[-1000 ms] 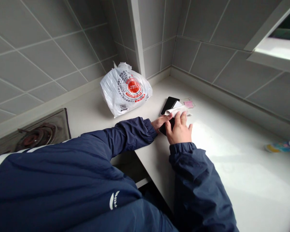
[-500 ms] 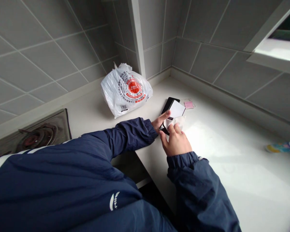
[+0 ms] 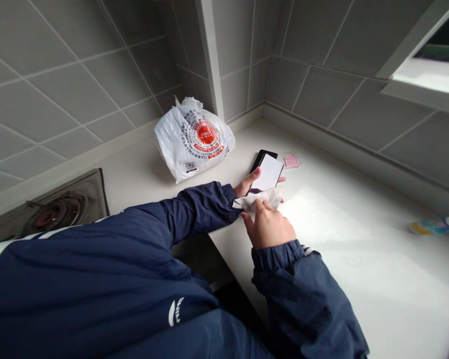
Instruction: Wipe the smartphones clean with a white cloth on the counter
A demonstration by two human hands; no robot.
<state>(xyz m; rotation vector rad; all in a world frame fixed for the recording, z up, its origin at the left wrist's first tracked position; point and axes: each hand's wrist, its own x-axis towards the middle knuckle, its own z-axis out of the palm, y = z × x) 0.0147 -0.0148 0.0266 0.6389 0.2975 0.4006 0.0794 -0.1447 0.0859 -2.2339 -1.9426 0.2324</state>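
In my left hand is a phone with a dark edge, its glossy face up and bright with reflected light. My thumb lies along its near-left edge, and fingertips show past its right edge. Under my right hand, a thin white tissue is pressed over the lower end of the phone; the fingers are bent onto it. A flat black object rests on the counter just behind the phone, partly covered by it. Beside it lies a small pink packet with a thin clear outline.
A white plastic bag with red and black print stands against the wall. To the left is a gas stove. A colourful bottle-like item lies at the far right of the white counter. Tiled walls meet behind.
My right hand and the tissue have slid down toward me, baring more of the phone's face. Fingertips of my left hand now show at the phone's right edge.
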